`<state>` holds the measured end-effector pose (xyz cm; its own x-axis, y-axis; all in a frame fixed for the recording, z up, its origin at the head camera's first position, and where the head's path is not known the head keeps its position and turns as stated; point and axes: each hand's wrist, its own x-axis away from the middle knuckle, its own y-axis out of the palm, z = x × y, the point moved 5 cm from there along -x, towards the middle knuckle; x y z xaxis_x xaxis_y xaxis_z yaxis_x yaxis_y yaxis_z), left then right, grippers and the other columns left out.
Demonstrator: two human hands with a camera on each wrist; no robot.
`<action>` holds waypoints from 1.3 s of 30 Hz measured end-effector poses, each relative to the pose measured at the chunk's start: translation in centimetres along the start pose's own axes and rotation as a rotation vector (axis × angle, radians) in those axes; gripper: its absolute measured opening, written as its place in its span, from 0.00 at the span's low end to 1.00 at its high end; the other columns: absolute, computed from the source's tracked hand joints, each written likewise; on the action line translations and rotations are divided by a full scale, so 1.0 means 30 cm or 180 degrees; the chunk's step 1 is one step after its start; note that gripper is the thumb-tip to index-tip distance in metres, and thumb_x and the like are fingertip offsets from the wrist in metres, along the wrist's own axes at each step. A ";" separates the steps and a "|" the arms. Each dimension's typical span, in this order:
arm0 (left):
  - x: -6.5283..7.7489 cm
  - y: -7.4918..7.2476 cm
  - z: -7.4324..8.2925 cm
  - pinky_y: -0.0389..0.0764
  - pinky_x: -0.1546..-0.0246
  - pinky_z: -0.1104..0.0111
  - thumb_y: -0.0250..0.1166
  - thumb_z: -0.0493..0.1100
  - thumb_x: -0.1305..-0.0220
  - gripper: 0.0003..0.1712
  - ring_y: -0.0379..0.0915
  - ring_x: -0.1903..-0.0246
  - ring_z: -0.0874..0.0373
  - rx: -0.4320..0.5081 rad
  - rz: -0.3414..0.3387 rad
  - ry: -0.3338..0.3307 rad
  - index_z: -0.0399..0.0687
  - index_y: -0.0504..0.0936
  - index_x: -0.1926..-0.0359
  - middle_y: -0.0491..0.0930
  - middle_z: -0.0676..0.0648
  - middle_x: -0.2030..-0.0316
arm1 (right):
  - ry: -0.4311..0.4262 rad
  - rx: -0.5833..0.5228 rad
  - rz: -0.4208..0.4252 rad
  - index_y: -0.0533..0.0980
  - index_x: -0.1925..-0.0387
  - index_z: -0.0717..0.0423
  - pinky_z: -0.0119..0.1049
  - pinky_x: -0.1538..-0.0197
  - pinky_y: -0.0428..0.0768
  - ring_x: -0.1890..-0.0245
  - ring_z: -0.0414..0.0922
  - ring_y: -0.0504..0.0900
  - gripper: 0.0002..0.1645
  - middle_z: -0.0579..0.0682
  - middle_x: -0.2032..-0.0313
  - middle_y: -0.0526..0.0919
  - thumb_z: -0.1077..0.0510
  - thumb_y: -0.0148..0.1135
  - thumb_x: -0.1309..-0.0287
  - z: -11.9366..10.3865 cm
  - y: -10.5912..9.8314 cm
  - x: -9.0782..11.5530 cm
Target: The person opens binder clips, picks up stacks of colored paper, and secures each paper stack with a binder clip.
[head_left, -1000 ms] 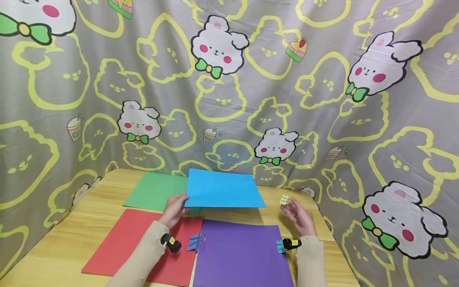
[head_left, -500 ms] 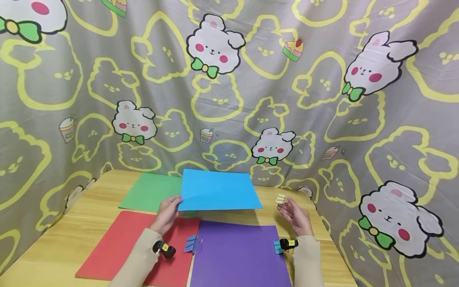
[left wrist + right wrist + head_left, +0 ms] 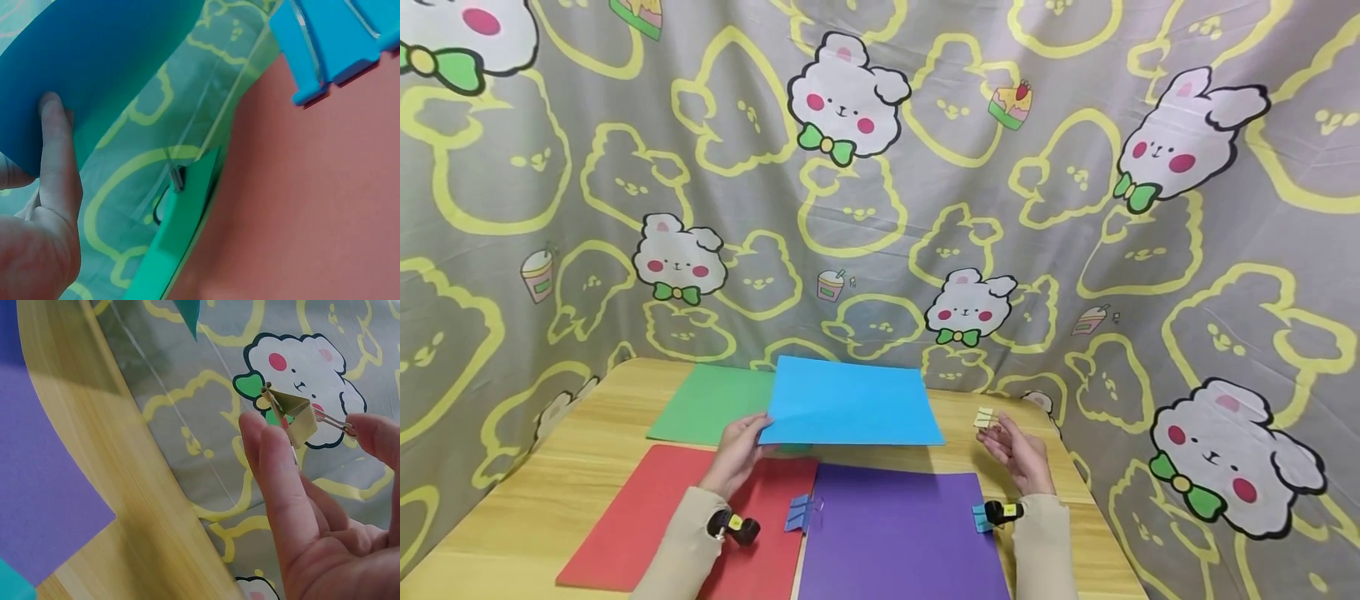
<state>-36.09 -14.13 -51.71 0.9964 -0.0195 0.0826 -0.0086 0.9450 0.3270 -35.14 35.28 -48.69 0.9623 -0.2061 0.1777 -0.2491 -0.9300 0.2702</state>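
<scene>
My left hand pinches the near left corner of a bright blue sheet of paper, held over the back of the table. In the left wrist view, fingers lie along the underside of that sheet. My right hand holds a small pale yellow binder clip out to the right of the sheet. Thumb and fingers are at the wire handles of this clip in the right wrist view. The clip and the blue sheet are apart.
A purple sheet lies in front, with a blue binder clip at its left edge and a lighter blue clip at its right. Red sheets and a green sheet lie left. A patterned curtain hangs behind the table.
My left hand has drawn the blue sheet a little to the left and nearer. My right hand keeps its hold on the yellow binder clip, almost still.
</scene>
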 end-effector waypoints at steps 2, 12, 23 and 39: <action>0.003 -0.007 0.003 0.86 0.56 0.75 0.52 0.40 0.20 0.32 0.82 0.59 0.71 -0.0057 -0.0022 0.0002 0.26 0.57 0.24 0.78 0.46 0.42 | -0.0010 -0.0011 -0.0009 0.83 0.65 0.59 0.33 0.52 0.88 0.60 0.48 0.93 0.16 0.52 0.68 0.92 0.49 0.65 0.29 0.001 -0.002 0.001; 0.005 -0.020 0.011 0.85 0.54 0.76 0.51 0.40 0.19 0.34 0.81 0.58 0.74 -0.0110 -0.0048 0.0009 0.27 0.54 0.22 0.60 0.32 0.26 | -0.0099 -0.0227 0.0012 0.83 0.73 0.58 0.31 0.53 0.88 0.63 0.48 0.93 0.19 0.53 0.73 0.90 0.50 0.66 0.30 -0.006 0.002 0.008; 0.001 -0.037 0.011 0.86 0.53 0.74 0.52 0.40 0.20 0.33 0.83 0.57 0.70 -0.0039 -0.0070 0.0019 0.27 0.56 0.23 0.78 0.54 0.48 | -0.0141 -0.0321 -0.0007 0.83 0.72 0.60 0.30 0.52 0.87 0.63 0.48 0.93 0.19 0.53 0.72 0.90 0.51 0.65 0.29 -0.018 0.012 0.016; 0.009 -0.047 0.034 0.85 0.58 0.77 0.52 0.42 0.19 0.33 0.81 0.58 0.71 -0.0030 -0.0099 0.0017 0.29 0.56 0.23 0.78 0.58 0.51 | -0.0031 -0.0350 -0.0071 0.84 0.70 0.62 0.33 0.50 0.88 0.63 0.50 0.93 0.18 0.56 0.71 0.91 0.53 0.64 0.28 -0.015 0.035 0.017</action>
<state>-35.90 -15.81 -51.21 0.9966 -0.0472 0.0674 0.0231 0.9469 0.3206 -34.96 34.33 -47.87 0.9686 -0.1893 0.1613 -0.2377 -0.8954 0.3764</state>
